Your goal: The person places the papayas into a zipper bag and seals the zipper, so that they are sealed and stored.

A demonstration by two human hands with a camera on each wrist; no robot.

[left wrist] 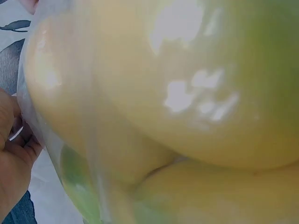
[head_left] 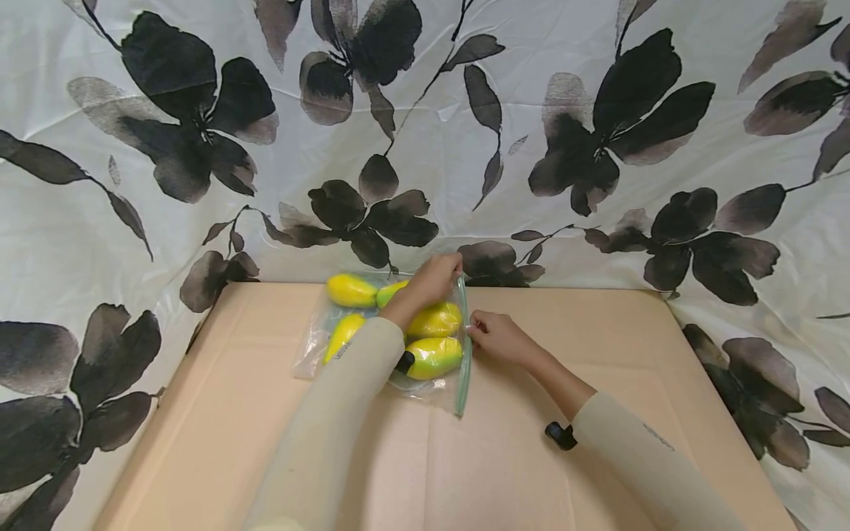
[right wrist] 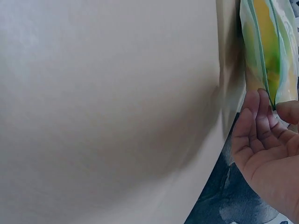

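Observation:
A clear zip bag [head_left: 308,358] with a green zip strip lies on the cardboard, its zip side to the right. Several yellow-green mangoes [head_left: 434,358] are inside; my left forearm covers part of them. At the far end of the zip strip, my left hand [head_left: 432,280] grips the bag's edge. My right hand [head_left: 499,336] pinches the strip partway along, with thumb and fingers together on it in the right wrist view. There the two zip edges stand apart above the fingertips [right wrist: 263,95]. Glossy mangoes [left wrist: 140,93] behind plastic fill most of the left wrist view.
The bag rests near the far edge of a tan cardboard surface [head_left: 564,317]. Behind and beside it hangs a white cloth [head_left: 465,147] with dark flowers. A small black wrist device [head_left: 561,435] sits at the right sleeve, another [head_left: 404,361] at the left.

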